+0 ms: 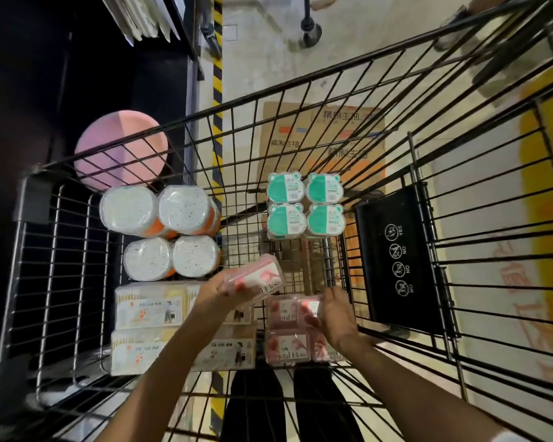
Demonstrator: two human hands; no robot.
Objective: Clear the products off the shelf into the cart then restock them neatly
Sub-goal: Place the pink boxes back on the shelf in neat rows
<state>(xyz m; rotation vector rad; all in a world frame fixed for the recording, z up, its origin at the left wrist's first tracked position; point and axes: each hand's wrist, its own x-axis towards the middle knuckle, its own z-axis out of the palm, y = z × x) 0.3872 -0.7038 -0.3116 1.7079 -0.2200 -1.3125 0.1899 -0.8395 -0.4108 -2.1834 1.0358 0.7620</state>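
Wire cart (300,90) filled the view, its basket already holding rows of goods, so the step in hand looked like either laying the pink floss boxes down or lifting them back out for restocking; which one could not be told. To do it well, each box wanted a flat, square grip and its label kept facing up, with the rows kept tight. A flattened cardboard box (323,135) lay under the far end, its printed characters too distorted to read. The black fold-down flap (396,260) on the right bore round icons marked "YES" and "NO". Near left lay flat cotton swab packs (147,307), with round white tubs (157,231) beyond them. Four teal bear-shaped cases (305,204) sat farther off, labels illegible. The left hand (217,290) held a pink box (256,277) reading "Dental Floss" above the basket. The right hand (336,314) curled around another pink box (310,309) on the near stack (288,346).
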